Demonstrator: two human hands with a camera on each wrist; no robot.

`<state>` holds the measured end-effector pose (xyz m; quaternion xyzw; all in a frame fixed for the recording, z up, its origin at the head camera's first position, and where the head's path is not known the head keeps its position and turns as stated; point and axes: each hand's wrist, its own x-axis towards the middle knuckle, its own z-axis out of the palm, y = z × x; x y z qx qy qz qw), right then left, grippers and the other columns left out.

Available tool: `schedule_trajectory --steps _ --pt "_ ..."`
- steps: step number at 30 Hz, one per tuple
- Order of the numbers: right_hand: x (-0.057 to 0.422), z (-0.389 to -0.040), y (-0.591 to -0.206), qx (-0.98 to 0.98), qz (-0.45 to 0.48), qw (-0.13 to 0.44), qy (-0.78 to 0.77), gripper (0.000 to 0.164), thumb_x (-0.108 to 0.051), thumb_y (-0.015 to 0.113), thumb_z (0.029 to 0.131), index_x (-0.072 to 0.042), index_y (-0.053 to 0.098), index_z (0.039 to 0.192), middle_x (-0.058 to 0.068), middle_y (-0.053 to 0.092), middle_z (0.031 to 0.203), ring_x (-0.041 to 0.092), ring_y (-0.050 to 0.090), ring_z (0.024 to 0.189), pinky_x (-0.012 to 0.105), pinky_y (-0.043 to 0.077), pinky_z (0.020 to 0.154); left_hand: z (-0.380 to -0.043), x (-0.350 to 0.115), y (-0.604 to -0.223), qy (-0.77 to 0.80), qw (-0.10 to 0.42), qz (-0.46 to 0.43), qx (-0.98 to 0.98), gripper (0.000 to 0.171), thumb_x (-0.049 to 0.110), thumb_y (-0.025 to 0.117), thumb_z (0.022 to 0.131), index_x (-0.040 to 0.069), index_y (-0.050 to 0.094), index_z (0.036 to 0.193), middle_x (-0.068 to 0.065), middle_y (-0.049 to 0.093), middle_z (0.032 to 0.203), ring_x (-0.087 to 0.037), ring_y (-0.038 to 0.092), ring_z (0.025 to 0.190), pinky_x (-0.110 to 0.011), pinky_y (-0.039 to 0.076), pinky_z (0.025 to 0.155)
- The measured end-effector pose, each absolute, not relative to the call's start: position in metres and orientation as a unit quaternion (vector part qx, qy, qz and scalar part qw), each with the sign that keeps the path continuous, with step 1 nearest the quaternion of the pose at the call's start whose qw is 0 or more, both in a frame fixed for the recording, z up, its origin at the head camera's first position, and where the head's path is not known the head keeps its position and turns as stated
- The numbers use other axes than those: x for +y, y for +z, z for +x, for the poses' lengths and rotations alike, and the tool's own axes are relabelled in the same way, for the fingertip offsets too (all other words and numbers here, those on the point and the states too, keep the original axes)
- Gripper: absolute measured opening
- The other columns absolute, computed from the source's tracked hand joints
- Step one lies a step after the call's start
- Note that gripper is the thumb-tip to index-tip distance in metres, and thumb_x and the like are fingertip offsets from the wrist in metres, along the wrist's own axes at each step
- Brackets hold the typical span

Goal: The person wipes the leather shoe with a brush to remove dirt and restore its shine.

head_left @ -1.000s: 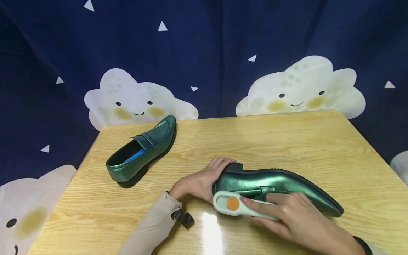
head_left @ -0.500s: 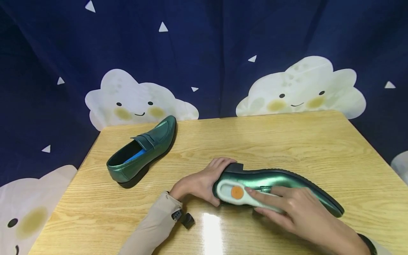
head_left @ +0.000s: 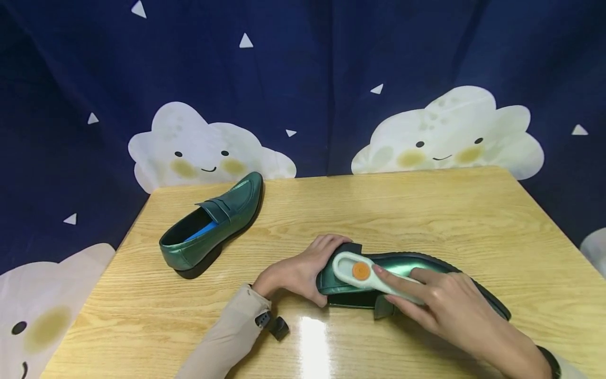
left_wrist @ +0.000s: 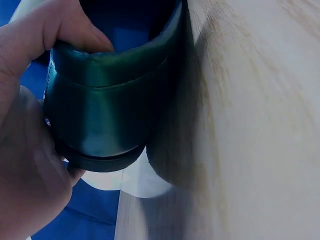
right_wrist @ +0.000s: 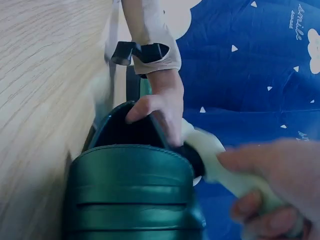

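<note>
A metallic green loafer (head_left: 407, 261) lies on its side, its sole facing away from me and its toe pointing right. My left hand (head_left: 303, 271) grips its heel; in the left wrist view the thumb (left_wrist: 87, 32) hooks over the rim into the opening. My right hand (head_left: 442, 300) holds a pale mint shoe brush (head_left: 347, 267) by the handle, index finger stretched toward its round orange button. The brush head lies against the loafer's upward side near the heel. In the right wrist view a dark underside (right_wrist: 194, 159) shows beneath the head; bristles cannot be made out.
A second green loafer (head_left: 213, 226) with a blue insole stands upright at the back left of the wooden table (head_left: 426, 210). Behind the table hangs a dark blue curtain (head_left: 326, 95) printed with clouds. A black wrist strap (head_left: 272, 323) sits by my left cuff.
The shoe brush has moved away from me and slightly right, from the loafer's opening edge up across its side. My left hand and both loafers have kept their places.
</note>
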<state>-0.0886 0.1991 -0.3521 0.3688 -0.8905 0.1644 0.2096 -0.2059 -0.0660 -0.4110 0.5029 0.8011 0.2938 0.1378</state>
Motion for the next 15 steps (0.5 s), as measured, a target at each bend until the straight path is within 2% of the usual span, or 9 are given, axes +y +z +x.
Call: schedule_trajectory --steps 4,7,10,15 --pt "0.1993 -0.0886 -0.3536 -0.867 0.432 0.18 0.172 0.038 -0.037 0.066 0.09 -0.028 0.066 0.126 -0.019 0.044 0.067 -0.009 0.027 0.055 0.007 0.023 0.048 -0.2061 -0.0666 -0.4109 0.29 0.129 0.509 0.8 0.121 0.03 0.09 0.057 0.011 0.015 0.151 -0.009 0.025 0.147 -0.02 0.021 0.137 -0.039 0.023 0.112" --pt "0.1995 -0.0897 -0.3537 -0.869 0.42 0.195 0.174 0.038 -0.039 0.065 0.09 -0.028 0.065 0.127 -0.019 0.044 0.068 -0.009 0.026 0.054 0.007 0.021 0.047 -0.2061 -0.0664 -0.411 0.292 0.128 0.507 0.801 0.121 0.029 0.09 0.057 0.011 0.015 0.15 -0.007 0.026 0.146 -0.02 0.021 0.136 -0.038 0.024 0.112" --pt "0.2002 -0.0906 -0.3538 -0.882 0.385 0.223 0.157 0.039 -0.044 0.06 0.092 -0.028 0.065 0.128 -0.016 0.048 0.069 -0.009 0.029 0.054 0.009 0.023 0.045 -0.2057 -0.066 -0.4111 0.296 0.132 0.504 0.8 0.119 0.021 0.088 0.054 0.009 0.017 0.15 -0.007 0.027 0.145 -0.019 0.023 0.134 -0.037 0.025 0.111" --pt "0.2014 -0.0886 -0.3551 -0.856 0.449 0.193 0.169 0.036 -0.039 0.064 0.091 -0.028 0.066 0.125 -0.019 0.042 0.067 -0.009 0.025 0.056 0.007 0.02 0.048 -0.2045 -0.066 -0.4102 0.287 0.124 0.51 0.801 0.12 0.029 0.09 0.058 0.009 0.016 0.15 -0.008 0.026 0.146 -0.021 0.021 0.136 -0.038 0.024 0.112"
